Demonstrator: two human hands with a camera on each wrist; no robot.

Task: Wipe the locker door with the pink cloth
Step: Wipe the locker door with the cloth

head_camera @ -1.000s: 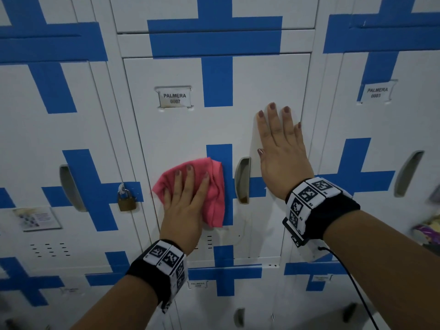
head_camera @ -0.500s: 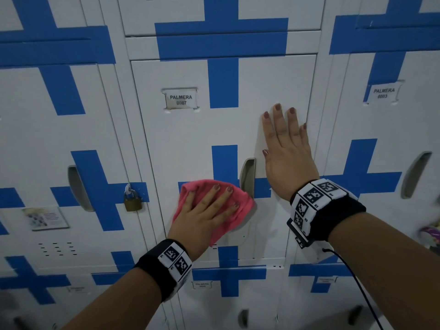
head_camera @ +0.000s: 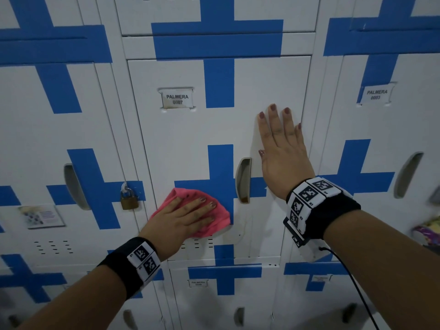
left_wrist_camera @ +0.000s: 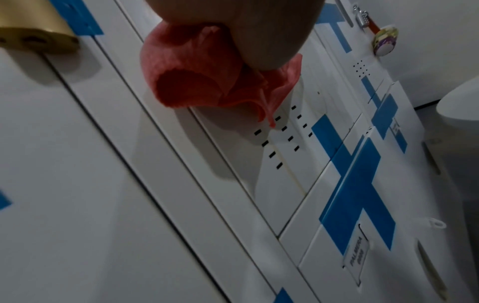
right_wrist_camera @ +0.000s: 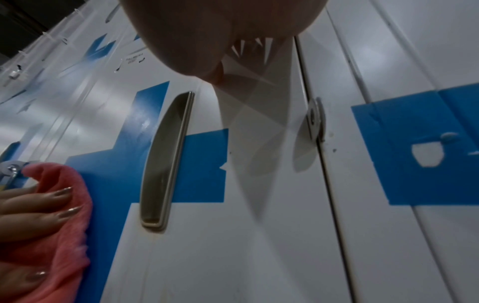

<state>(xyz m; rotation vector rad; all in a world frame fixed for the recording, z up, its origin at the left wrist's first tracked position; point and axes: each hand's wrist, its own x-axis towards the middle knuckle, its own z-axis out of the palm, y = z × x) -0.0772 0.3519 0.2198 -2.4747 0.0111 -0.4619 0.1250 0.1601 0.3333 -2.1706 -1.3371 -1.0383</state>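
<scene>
The white locker door [head_camera: 190,139] with blue tape crosses and a "PALMERA" label fills the middle of the head view. My left hand [head_camera: 188,215] presses the crumpled pink cloth [head_camera: 219,217] flat against the door's lower half, fingers straight and pointing right, just left of the recessed handle [head_camera: 243,179]. In the left wrist view the pink cloth [left_wrist_camera: 197,82] bunches under my palm above the vent slots [left_wrist_camera: 282,137]. My right hand [head_camera: 283,151] lies flat on the door's right side, fingers spread and pointing up. The right wrist view shows the pink cloth [right_wrist_camera: 67,215] left of the handle [right_wrist_camera: 163,160].
A brass padlock [head_camera: 128,198] hangs on the neighbouring locker to the left. Further lockers with handles and labels stand on both sides and below. A colourful object [head_camera: 428,232] shows at the right edge. A cable [head_camera: 352,287] trails from my right wristband.
My left hand has slid the pink cloth down and turned so its fingers point right instead of up. My right hand has stayed flat on the door.
</scene>
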